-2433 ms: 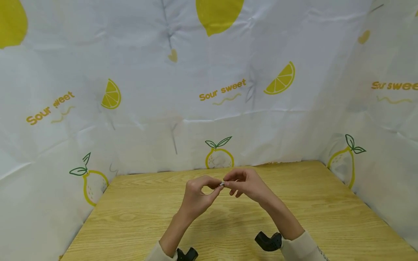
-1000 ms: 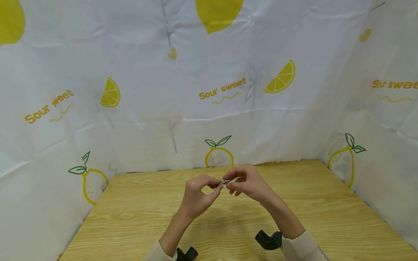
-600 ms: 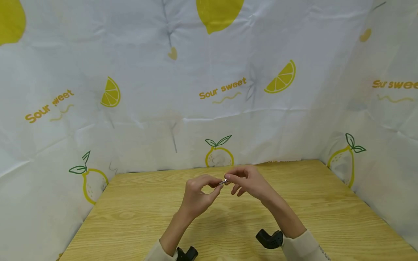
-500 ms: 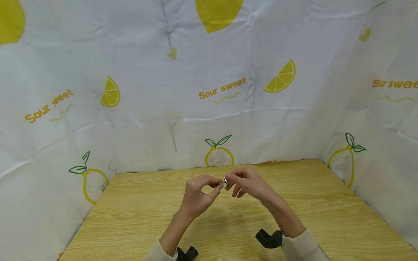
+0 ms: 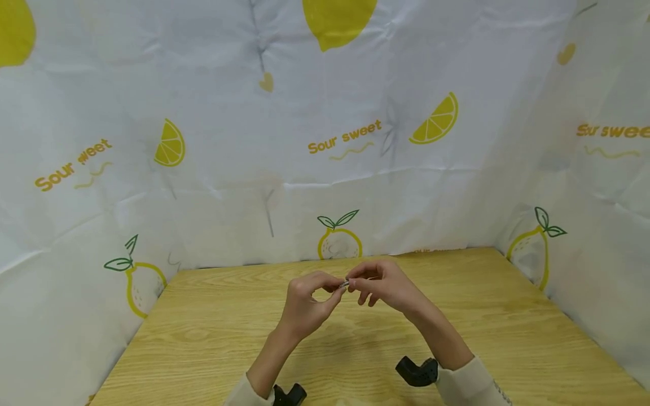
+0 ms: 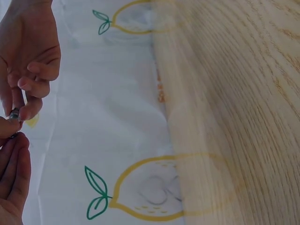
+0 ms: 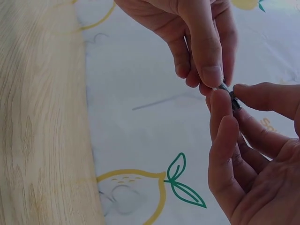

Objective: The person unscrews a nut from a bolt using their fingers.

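Down at the near edge, a cream sleeve (image 5: 469, 383) is seen on each arm, with a black wrist gadget (image 5: 417, 372) just beside each cuff. A bit further out, the left hand (image 5: 307, 304) and right hand (image 5: 388, 287) are held up above the table, fingertips almost meeting. Between them, clear of the tabletop, a tiny metal screw (image 7: 232, 95) is held at a slant: one end is pinched by the left thumb and forefinger, the other is gripped by the right fingertips, so both hands are on it. Some ridged thread can be made out from the right wrist, but most of it is covered by fingers. Below, a wood-grain table (image 5: 203, 349) is stretched out, and past that a white cloth (image 5: 228, 220) is hung, printed with lemons and "Sour sweet".
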The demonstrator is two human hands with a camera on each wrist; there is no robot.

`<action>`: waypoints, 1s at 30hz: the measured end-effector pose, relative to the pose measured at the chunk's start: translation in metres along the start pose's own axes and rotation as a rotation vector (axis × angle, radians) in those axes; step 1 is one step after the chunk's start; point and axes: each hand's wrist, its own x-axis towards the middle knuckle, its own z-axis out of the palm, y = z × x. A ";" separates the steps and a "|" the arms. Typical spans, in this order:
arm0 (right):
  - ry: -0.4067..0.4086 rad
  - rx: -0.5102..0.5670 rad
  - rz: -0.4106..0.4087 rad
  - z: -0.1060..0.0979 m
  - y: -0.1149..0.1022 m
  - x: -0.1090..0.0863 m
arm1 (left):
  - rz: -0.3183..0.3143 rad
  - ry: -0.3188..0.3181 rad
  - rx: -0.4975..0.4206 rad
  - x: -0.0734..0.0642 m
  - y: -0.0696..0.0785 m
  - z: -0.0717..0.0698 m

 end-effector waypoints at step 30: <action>0.009 -0.013 0.034 0.003 -0.001 0.000 | -0.006 0.005 0.010 -0.001 0.001 -0.001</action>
